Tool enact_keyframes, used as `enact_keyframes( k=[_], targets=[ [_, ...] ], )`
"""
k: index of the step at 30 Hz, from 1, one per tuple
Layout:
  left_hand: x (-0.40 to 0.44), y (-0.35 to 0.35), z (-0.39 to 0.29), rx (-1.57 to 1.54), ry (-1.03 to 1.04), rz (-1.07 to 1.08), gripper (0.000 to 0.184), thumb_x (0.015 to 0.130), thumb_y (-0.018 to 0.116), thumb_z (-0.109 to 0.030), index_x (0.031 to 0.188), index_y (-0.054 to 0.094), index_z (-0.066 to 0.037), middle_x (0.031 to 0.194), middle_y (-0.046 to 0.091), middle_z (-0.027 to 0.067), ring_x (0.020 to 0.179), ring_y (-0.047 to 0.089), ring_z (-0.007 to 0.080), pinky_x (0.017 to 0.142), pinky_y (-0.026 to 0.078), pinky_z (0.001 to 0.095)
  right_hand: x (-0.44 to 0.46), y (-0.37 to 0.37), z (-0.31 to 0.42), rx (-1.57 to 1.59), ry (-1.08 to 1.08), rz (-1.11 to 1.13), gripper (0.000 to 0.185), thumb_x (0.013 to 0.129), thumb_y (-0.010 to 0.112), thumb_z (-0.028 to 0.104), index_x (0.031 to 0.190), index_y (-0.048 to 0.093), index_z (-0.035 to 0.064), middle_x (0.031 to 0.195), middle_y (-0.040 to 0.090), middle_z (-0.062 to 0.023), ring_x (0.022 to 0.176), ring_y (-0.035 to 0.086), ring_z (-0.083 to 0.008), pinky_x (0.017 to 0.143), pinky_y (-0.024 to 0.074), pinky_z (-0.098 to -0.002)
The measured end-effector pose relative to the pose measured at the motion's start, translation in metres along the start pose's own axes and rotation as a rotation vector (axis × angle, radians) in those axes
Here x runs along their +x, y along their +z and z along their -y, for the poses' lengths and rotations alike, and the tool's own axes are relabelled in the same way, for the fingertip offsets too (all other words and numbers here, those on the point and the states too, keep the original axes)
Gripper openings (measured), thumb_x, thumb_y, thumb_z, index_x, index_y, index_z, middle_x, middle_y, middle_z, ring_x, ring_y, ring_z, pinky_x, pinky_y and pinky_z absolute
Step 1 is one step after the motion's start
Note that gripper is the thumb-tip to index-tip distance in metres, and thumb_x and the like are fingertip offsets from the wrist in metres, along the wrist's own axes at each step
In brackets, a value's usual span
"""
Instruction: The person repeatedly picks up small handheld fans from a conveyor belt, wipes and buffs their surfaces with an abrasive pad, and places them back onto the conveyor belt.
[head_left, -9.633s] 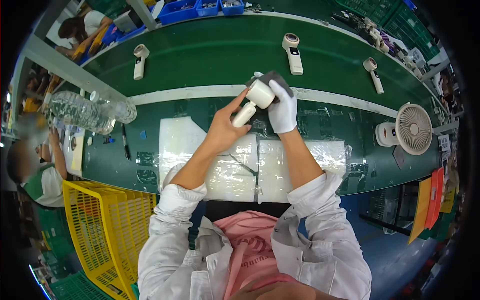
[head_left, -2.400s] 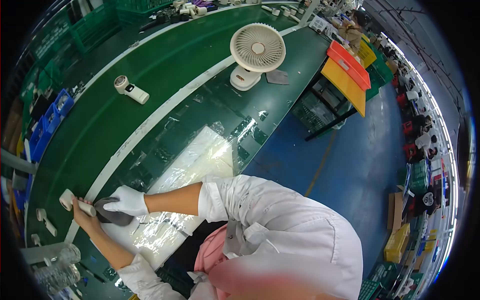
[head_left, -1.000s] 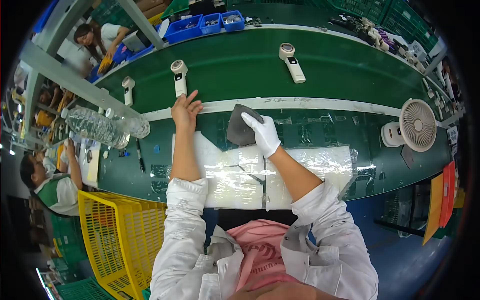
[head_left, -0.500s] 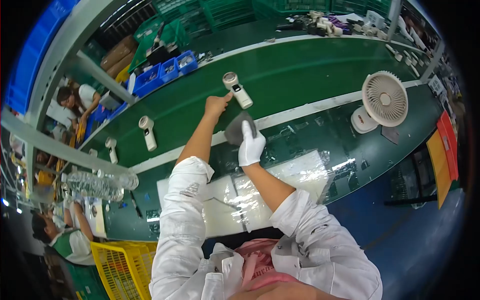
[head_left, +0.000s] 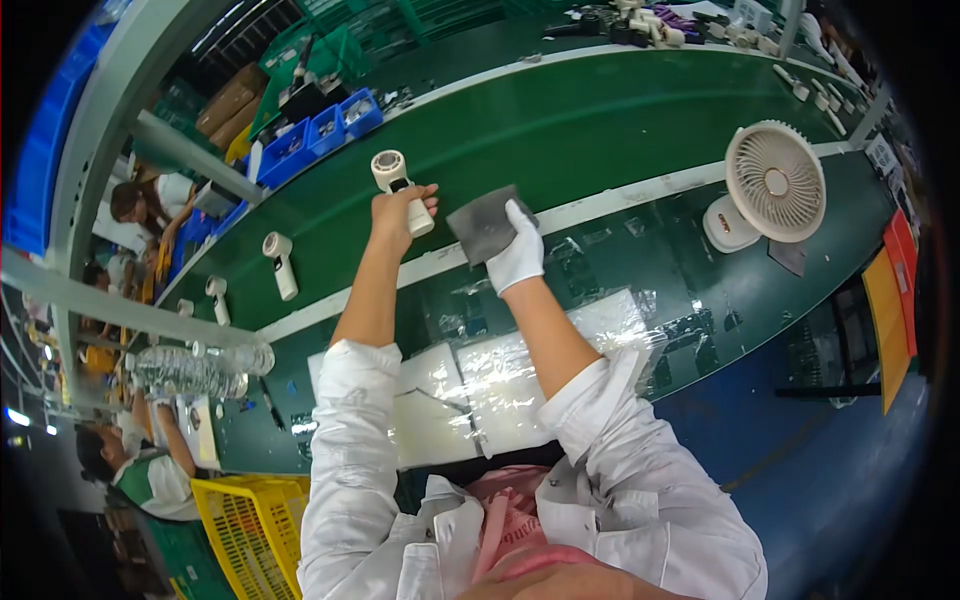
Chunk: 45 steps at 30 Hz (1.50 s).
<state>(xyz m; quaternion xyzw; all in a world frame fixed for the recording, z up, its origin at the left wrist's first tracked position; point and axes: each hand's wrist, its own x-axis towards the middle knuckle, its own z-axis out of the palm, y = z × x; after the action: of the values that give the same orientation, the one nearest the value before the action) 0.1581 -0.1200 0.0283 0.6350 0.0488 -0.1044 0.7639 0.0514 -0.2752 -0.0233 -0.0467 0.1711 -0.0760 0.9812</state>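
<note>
My left hand (head_left: 393, 216), bare, has its fingers wrapped around the handle of a white handheld fan (head_left: 388, 167) with a round head and a dark patch below it. The fan is over the green conveyor belt (head_left: 560, 130); whether it touches the belt I cannot tell. In a white glove, my right hand (head_left: 519, 256) pinches a dark grey square cloth (head_left: 484, 226), thumb on top, close to the belt's pale near edge. Two more handheld fans, one nearer (head_left: 281, 266) and one farther (head_left: 217, 299), lie to the left on the belt.
A round desk fan (head_left: 774, 185) stands at the right. White pads under clear film (head_left: 510, 400) cover the near table edge. Blue bins (head_left: 322, 130) are across the belt. Water bottles (head_left: 190, 368), a yellow crate (head_left: 235, 530) and co-workers (head_left: 150, 470) are at left.
My left hand has closed around the handheld fan and moved it left. The grey cloth in my right hand now appears flatter and more spread out. The whole view has shifted slightly.
</note>
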Motion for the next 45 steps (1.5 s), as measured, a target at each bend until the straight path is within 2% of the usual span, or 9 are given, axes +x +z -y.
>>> enact_keyframes(
  k=[8,16,21,29,30,34,35,38,45],
  targets=[
    [-0.169,-0.052,0.005,-0.145,0.035,0.290,0.058,0.093,0.064,-0.002,0.142,0.034,-0.007,0.086,0.059,0.0124,0.059,0.063,0.0221,0.048,0.057,0.0421,-0.015,0.002,-0.017,-0.103,0.075,0.267,0.033,0.097,0.067,0.008,0.128,0.060,0.0048,0.124,0.066,-0.0097,0.117,0.064,-0.0269,0.103,0.0521,-0.0438],
    [-0.184,-0.071,0.044,-0.088,-0.070,0.300,0.062,0.092,0.067,-0.001,0.142,0.031,-0.007,0.078,0.057,0.0085,0.055,0.058,0.0172,0.046,0.049,0.0353,-0.073,0.013,-0.049,-1.096,-0.589,0.297,0.037,0.098,0.071,0.027,0.109,0.071,-0.0086,0.097,0.074,-0.0054,0.088,0.063,-0.0088,0.081,0.0500,-0.0262],
    [-0.183,-0.067,0.051,-0.144,-0.034,0.313,0.063,0.092,0.067,-0.001,0.143,0.030,-0.009,0.078,0.058,0.0081,0.054,0.058,0.0176,0.047,0.050,0.0350,-0.081,0.016,-0.069,-1.654,-1.106,0.918,0.035,0.092,0.067,0.006,0.127,0.070,0.0078,0.130,0.068,-0.0126,0.129,0.059,-0.0350,0.116,0.0417,-0.0452],
    [-0.177,-0.081,0.056,-0.143,0.075,0.262,0.067,0.086,0.061,0.010,0.142,0.027,-0.004,0.089,0.061,0.0146,0.060,0.062,0.0206,0.048,0.052,0.0351,-0.090,0.015,-0.076,-1.534,-0.720,1.071,0.031,0.091,0.067,0.008,0.121,0.073,0.0071,0.131,0.068,-0.0128,0.136,0.054,-0.0350,0.118,0.0384,-0.0451],
    [-0.178,-0.082,0.049,-0.147,0.087,0.266,0.068,0.086,0.061,0.012,0.142,0.027,-0.005,0.090,0.061,0.0148,0.060,0.062,0.0204,0.048,0.052,0.0350,-0.091,0.015,-0.078,-1.525,-0.798,1.030,0.027,0.091,0.065,0.008,0.117,0.073,0.0026,0.120,0.073,-0.0150,0.116,0.068,-0.0330,0.102,0.0523,-0.0425],
    [-0.175,-0.089,0.042,-0.064,0.116,0.260,0.074,0.085,0.062,0.017,0.145,0.028,-0.009,0.087,0.064,0.0136,0.059,0.061,0.0179,0.047,0.050,0.0341,-0.100,0.015,-0.071,-0.916,0.146,0.644,0.024,0.091,0.060,0.006,0.106,0.071,-0.0093,0.092,0.071,-0.0139,0.059,0.068,-0.0223,0.055,0.0565,-0.0330],
    [-0.178,-0.088,0.036,-0.057,0.093,0.275,0.074,0.085,0.063,0.017,0.146,0.029,-0.010,0.086,0.064,0.0130,0.058,0.061,0.0174,0.046,0.050,0.0340,-0.094,0.017,-0.063,-1.214,-0.081,0.821,0.026,0.093,0.057,0.011,0.105,0.067,-0.0098,0.097,0.072,-0.0177,0.074,0.072,-0.0273,0.069,0.0587,-0.0369],
    [-0.183,-0.082,0.031,-0.088,0.037,0.264,0.073,0.087,0.070,0.005,0.148,0.032,-0.009,0.082,0.061,0.0095,0.054,0.057,0.0160,0.044,0.046,0.0334,-0.071,0.009,-0.050,-0.436,0.314,0.548,0.030,0.096,0.051,0.017,0.114,0.060,-0.0059,0.104,0.070,-0.0216,0.106,0.067,-0.0347,0.100,0.0492,-0.0485],
    [-0.181,-0.081,0.034,-0.003,0.129,0.268,0.088,0.083,0.073,0.004,0.156,0.026,-0.010,0.092,0.061,0.0076,0.064,0.059,0.0140,0.052,0.048,0.0294,-0.039,0.002,-0.039,-0.122,0.031,0.239,0.035,0.096,0.055,0.018,0.127,0.058,0.0014,0.123,0.064,-0.0151,0.123,0.058,-0.0336,0.109,0.0436,-0.0531]
  ],
)
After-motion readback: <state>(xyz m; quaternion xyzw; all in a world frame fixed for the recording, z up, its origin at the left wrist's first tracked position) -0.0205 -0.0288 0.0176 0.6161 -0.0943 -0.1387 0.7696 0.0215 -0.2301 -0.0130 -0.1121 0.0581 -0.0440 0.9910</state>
